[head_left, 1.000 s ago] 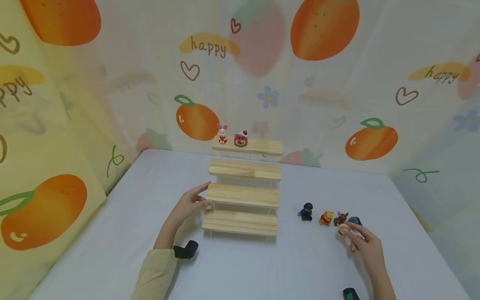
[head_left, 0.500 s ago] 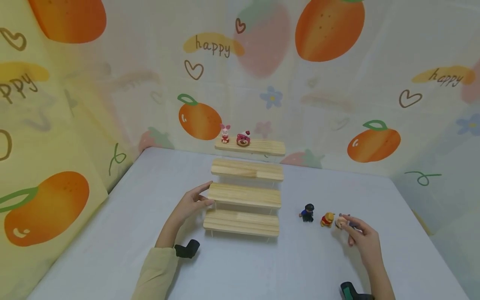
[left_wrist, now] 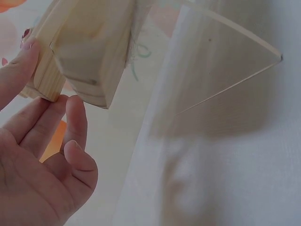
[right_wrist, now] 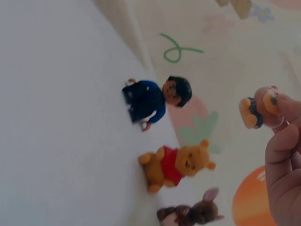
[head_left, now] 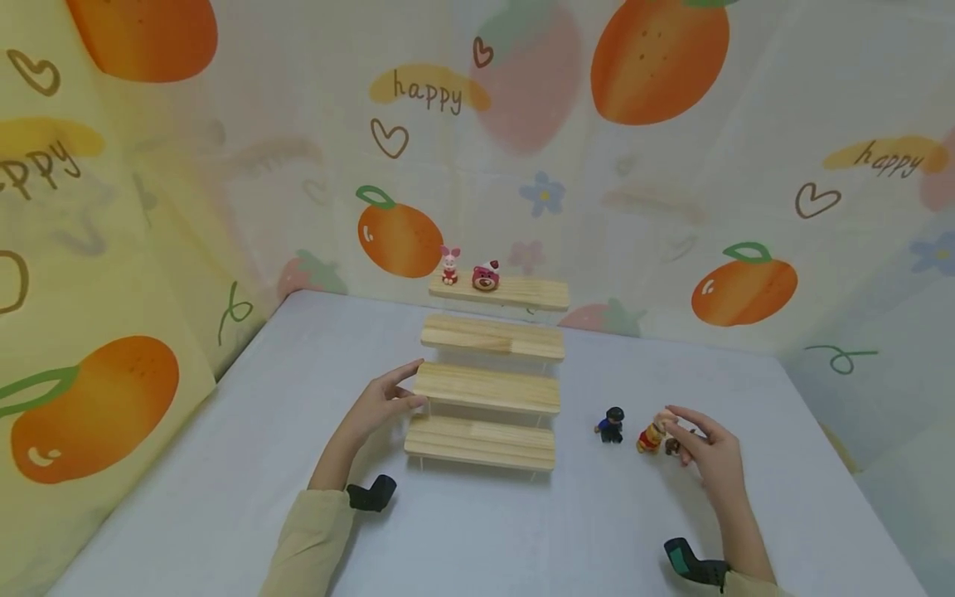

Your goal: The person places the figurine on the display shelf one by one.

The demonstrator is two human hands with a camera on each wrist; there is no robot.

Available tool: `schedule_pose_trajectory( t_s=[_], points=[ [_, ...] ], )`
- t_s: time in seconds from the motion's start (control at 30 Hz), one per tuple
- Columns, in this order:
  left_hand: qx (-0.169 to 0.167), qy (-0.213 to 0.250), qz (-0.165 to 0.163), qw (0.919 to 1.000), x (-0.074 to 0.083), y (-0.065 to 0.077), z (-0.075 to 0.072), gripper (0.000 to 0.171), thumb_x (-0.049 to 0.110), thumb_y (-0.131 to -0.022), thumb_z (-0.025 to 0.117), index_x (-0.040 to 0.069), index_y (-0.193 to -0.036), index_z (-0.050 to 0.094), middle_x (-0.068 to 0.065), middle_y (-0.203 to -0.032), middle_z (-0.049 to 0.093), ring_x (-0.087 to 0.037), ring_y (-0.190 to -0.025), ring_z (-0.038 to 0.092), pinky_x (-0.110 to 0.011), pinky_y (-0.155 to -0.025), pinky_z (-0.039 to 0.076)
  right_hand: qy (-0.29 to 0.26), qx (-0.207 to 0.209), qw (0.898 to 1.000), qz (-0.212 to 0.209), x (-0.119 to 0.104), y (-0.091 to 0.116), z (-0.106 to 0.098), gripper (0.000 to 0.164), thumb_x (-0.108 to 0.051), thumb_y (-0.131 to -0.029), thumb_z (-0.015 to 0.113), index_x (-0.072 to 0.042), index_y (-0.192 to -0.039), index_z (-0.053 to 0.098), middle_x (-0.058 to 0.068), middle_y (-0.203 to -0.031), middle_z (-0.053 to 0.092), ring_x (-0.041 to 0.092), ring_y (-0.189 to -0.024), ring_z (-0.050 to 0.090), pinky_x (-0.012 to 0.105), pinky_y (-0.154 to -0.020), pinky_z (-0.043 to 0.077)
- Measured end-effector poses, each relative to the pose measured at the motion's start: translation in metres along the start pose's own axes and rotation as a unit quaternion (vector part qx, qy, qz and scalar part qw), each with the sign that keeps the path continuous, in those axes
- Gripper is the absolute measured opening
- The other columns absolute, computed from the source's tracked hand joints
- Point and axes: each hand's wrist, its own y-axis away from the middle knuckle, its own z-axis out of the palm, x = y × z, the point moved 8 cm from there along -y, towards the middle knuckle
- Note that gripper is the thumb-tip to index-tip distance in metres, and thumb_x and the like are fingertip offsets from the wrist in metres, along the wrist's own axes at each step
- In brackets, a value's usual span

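Note:
My left hand point(head_left: 375, 412) pinches the left end of a tiered wooden display stand point(head_left: 485, 387). In the left wrist view, thumb and fingers lie on opposite sides of a plank point(left_wrist: 49, 77). My right hand point(head_left: 712, 456) holds a small peach-coloured figurine point(right_wrist: 254, 113) with a dark band between thumb and fingers, raised off the table. In the head view it overlaps a yellow bear figurine in a red shirt point(head_left: 649, 438). A brown big-eared animal figurine point(right_wrist: 193, 214) stands beside the bear, partly behind the hand. A dark-haired doll in blue point(head_left: 612, 424) stands left of them.
On the top tier sit a pink piglet figurine point(head_left: 449, 267) and a magenta bear-head figurine point(head_left: 486, 276). Clear supports hold the planks above a white-covered table point(head_left: 224, 497). A fruit-patterned cloth point(head_left: 298, 166) hangs behind. Black wrist mounts point(head_left: 694, 564) stick out from the arms.
My right hand has carried the peach figurine up and leftward, from beside the brown figurine to in front of the yellow bear. My left hand stays on the stand. The view has shifted slightly.

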Motion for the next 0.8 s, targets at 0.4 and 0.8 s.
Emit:
schedule_pose_trajectory(
  t_s=[0.4,0.8],
  points=[
    [0.000,0.026,0.013,0.9996,-0.025,-0.007,-0.003,0.066,0.019,-0.080,0.068,0.004,-0.136,0.037,-0.015,-0.137,0.035,-0.020,-0.082,0.055,-0.035,-0.077,0.039,-0.086,-0.084,0.992,-0.033,-0.046,-0.014,0.038,0.034,-0.021,-0.082,0.066,-0.010,-0.114,0.062,0.014,-0.068,0.056,0.019,-0.046,0.042,0.040,-0.037,0.019],
    [-0.004,0.020,0.011,0.9997,-0.021,-0.007,-0.002,0.063,0.016,-0.082,0.067,0.006,-0.136,0.037,-0.018,-0.138,0.033,-0.019,-0.083,0.056,-0.036,-0.078,0.038,-0.040,-0.039,0.994,-0.095,-0.019,-0.067,0.041,0.038,-0.032,-0.079,0.068,-0.019,-0.114,0.063,0.019,-0.070,0.055,0.022,-0.046,0.044,0.032,-0.042,0.031]
  ],
)
